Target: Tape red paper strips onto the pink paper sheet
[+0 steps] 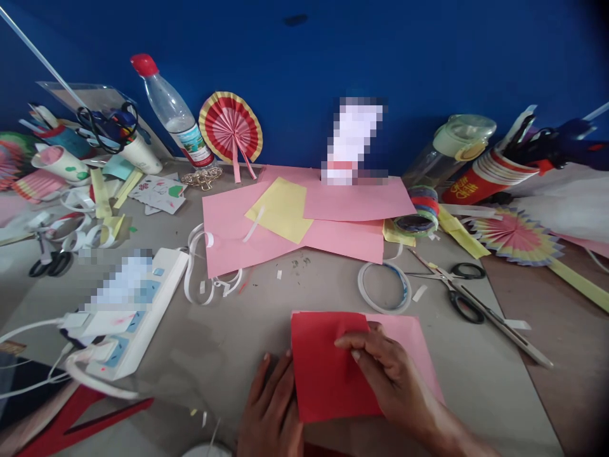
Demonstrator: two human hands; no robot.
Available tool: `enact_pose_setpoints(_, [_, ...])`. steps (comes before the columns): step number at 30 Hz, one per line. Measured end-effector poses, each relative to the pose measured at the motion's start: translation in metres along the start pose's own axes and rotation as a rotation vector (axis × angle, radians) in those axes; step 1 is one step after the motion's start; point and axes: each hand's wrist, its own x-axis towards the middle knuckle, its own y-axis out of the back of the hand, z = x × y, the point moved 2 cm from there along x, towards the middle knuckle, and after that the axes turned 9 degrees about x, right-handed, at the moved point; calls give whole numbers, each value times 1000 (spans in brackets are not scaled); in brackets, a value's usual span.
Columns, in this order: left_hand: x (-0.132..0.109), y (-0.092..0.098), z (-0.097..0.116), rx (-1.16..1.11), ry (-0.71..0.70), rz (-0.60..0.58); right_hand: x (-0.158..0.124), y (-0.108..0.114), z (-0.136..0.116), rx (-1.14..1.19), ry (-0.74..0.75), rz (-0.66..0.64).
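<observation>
A red paper sheet (323, 368) lies on top of a pink paper sheet (409, 343) at the near edge of the table. My right hand (385, 374) rests on the red sheet, thumb and forefinger pinched together on its upper part. My left hand (271, 412) lies flat beside the red sheet's left edge, fingers stretched out and touching the edge.
Further back lie large pink sheets (333, 216) with a yellow sheet (280, 209) on them. A tape ring (385, 289) and scissors (461, 292) sit to the right, a white power strip (128, 311) to the left. Paper fans, cups, a bottle (176, 114) and tape rolls line the blue wall.
</observation>
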Motion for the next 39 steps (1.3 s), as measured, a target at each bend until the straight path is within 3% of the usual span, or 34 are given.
enact_pose_setpoints(4, [-3,16,-11,-155,91,-40,-4,10,-3,-25,95,19])
enact_pose_setpoints(9, [17,39,-27,-471,559,-110,-7,21,-13,-4,293,18])
enact_pose_setpoints(11, [37,38,-31,-668,678,-137,-8,23,-17,-11,327,1])
enact_pose_setpoints(15, [75,21,-35,-1023,871,-307,-10,25,-24,0,378,-15])
enact_pose_setpoints(19, [88,10,-33,-1126,932,-415,-11,29,-28,-7,384,4])
enact_pose_setpoints(25, [89,13,-30,-1263,973,-412,-13,30,-23,0,350,11])
enact_pose_setpoints(34, [91,16,-31,-1412,928,-384,-11,30,-24,35,362,45])
enact_pose_setpoints(39, [89,18,-33,-1401,909,-417,-11,29,-22,45,384,47])
